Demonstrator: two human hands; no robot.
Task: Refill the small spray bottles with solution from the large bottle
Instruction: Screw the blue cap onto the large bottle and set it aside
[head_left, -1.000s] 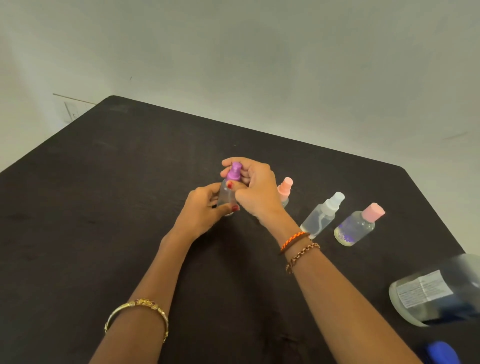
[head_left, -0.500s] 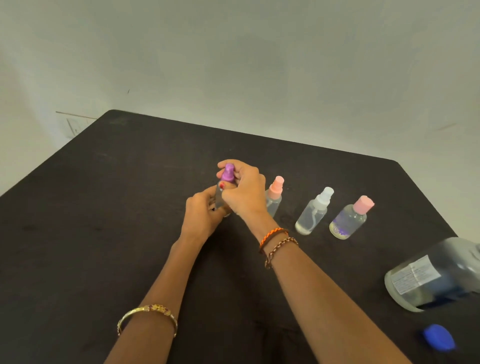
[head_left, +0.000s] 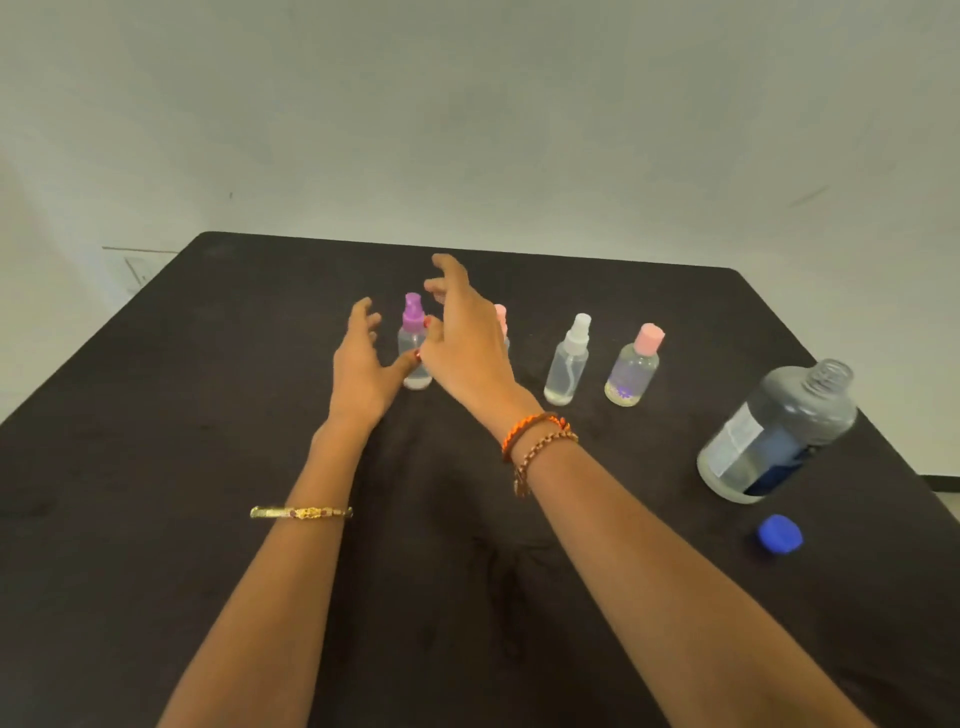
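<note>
A: Item one, small clear plastic spray bottle with purple pump top (head_left: 414, 343). Status?

B: Stands upright on the black table (head_left: 156, 467), leftmost of the row. Half a second ago both hands were clasped on it, right fingers on the pump. Now both have let go. Left hand (head_left: 361, 371): grip released, fingers spread, thumb tip at or just beside the bottle's lower wall; contact cannot be told. Right hand (head_left: 462, 332): grip released, fingers splayed above and right of the pump.

A: Meaning?

B: Judged as capped and set down; that bottle looks finished.

A: Remaining stock?

B: Small clear bottle with peach pump top (head_left: 501, 314), mostly hidden behind the right hand. Small clear bottle with white sprayer (head_left: 569, 364). Small clear bottle with pink flip cap (head_left: 634, 366), purple mark near its base. Large clear plastic bottle with blue-and-white label (head_left: 776, 434), neck open, near the table's right edge. Its round blue screw cap (head_left: 779, 533) lies loose in front of it.

A: Room?

B: Broad bare table to the left and toward the person. Row bottles stand near each other; a sideways sweep could topple one. Large bottle and cap sit closest to an edge.
</note>
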